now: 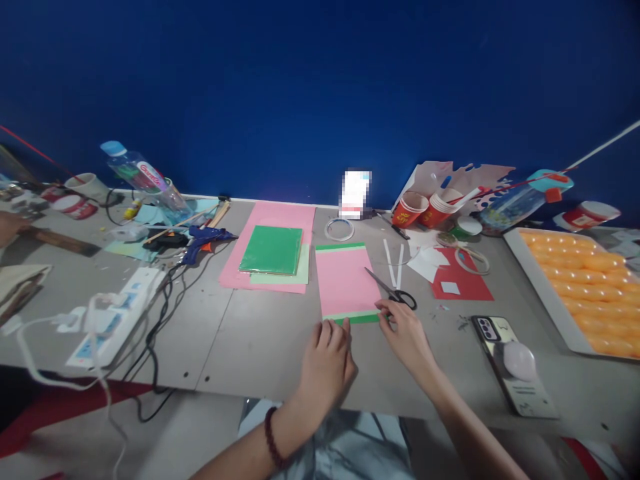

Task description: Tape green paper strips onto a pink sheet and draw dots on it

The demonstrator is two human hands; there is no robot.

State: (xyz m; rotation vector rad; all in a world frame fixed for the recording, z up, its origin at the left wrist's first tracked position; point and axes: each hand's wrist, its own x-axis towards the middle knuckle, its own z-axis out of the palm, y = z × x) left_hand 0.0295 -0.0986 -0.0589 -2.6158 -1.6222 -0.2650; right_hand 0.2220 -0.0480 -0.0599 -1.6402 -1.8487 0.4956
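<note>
A pink sheet of paper (347, 280) with green strips along its far and near edges lies flat before me. My left hand (327, 357) is at its near edge, fingers bent together and pressing on the green strip (361, 319). At the near right corner my right hand (406, 333) pinches the sheet's edge between thumb and fingers. Black-handled scissors (407, 299) lie just beyond my right hand, their blades across the sheet's right side.
Left of the sheet, a green paper pack (273, 249) lies on pink paper (233, 270). Farther left are a blue glue gun (200, 241) and a power strip (117, 320). To the right are red paper (480, 288), paper cups (410, 209), a phone (517, 373) and an orange-filled tray (540, 313).
</note>
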